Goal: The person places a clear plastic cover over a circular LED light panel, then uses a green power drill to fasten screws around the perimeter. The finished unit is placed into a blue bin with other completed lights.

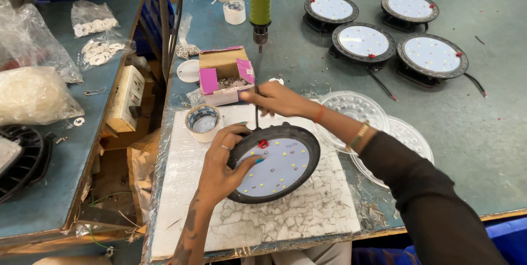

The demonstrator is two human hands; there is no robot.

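A round black lamp housing with a white LED board (277, 166) lies tilted on a white foam pad (307, 210). My left hand (222, 161) grips its left rim, thumb resting on the board. My right hand (277, 99) reaches toward the small cardboard box of screws (225, 75), fingers pinched together near the box's front edge; what they hold is too small to tell. A thin dark wire rises from the lamp's top edge by a red connector (263, 144). A green hanging electric screwdriver (260, 1) dangles above the table.
Four finished round lamps (363, 41) sit at the back right. Clear lens covers (354, 106) are stacked right of my arm. A tape roll (202, 121) and a white cup (234, 11) stand on the table. Bags of white rings (99, 51) lie on the left bench.
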